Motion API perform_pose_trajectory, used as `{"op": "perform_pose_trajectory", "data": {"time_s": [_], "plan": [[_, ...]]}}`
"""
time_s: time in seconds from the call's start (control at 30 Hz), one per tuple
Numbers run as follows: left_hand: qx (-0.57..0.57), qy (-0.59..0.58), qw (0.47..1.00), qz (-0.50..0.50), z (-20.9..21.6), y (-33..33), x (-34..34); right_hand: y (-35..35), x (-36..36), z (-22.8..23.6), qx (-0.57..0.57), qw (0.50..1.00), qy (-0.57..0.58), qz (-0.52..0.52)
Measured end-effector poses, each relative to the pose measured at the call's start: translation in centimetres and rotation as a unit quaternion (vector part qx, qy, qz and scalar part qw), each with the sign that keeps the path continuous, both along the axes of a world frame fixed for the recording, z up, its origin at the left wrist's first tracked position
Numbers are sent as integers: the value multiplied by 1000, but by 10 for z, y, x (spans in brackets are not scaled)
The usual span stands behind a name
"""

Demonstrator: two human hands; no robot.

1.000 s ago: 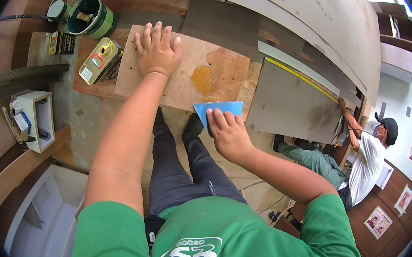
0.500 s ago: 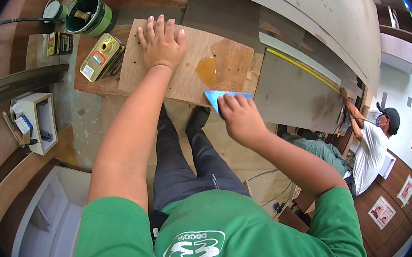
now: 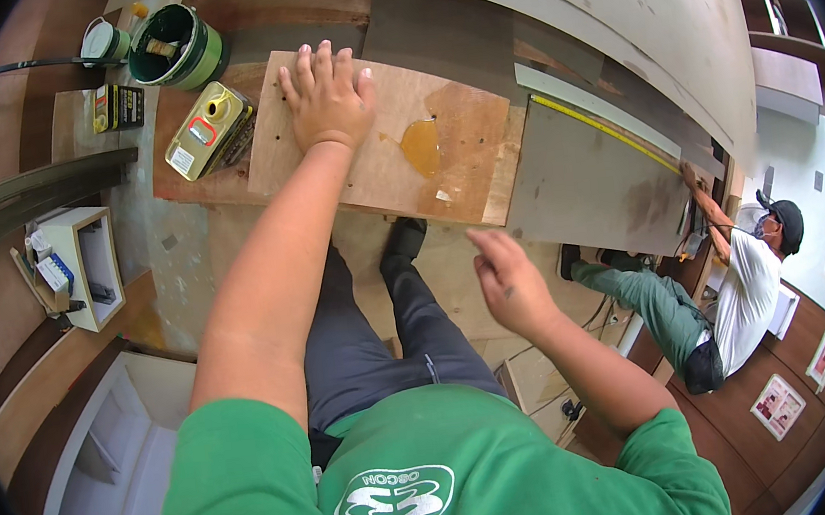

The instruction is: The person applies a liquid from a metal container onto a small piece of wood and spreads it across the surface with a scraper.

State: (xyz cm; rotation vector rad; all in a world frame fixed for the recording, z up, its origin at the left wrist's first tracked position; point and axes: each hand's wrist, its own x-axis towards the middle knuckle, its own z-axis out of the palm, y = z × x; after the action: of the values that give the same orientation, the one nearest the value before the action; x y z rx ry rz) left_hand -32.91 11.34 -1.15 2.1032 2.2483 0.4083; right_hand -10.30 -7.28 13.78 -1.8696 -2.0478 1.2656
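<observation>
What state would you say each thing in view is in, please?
Left hand: flat on the wooden board, fingers spread.
Right hand: off the board, fingers bent; contents unclear.
Wooden board: lying flat, partly coated.
Amber liquid: pooled, partly spread.
Metal can: upright, apparently uncapped.
Green bucket: lidless, brush inside.
Measuring tape: drawn out along the grey panel.

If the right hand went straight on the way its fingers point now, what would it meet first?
Probably the near edge of the wooden board, toward its right corner. Depth is unclear here, so the right hand might pass above that edge instead.
</observation>
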Motion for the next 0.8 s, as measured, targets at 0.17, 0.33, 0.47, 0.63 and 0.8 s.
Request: {"op": "perform_pose_trajectory", "data": {"time_s": [0.17, 0.33, 0.47, 0.63, 0.8], "plan": [[13, -39, 999, -22, -4, 0, 3, 27, -13, -4, 27, 983, 29, -179], [-16, -89, 995, -32, -2, 0, -4, 50, -28, -17, -6, 956, -53, -290], [-61, -114, 990, -63, 9, 3, -16, 58, -33, -33, -26, 932, -71, -355], [-11, -80, 978, -192, 10, 8, -82, 67, -37, -51, -67, 893, -93, -434], [15, -202, 973, -107, -10, -25, -125, 69, -57, -48, -62, 882, -82, -461]]}}
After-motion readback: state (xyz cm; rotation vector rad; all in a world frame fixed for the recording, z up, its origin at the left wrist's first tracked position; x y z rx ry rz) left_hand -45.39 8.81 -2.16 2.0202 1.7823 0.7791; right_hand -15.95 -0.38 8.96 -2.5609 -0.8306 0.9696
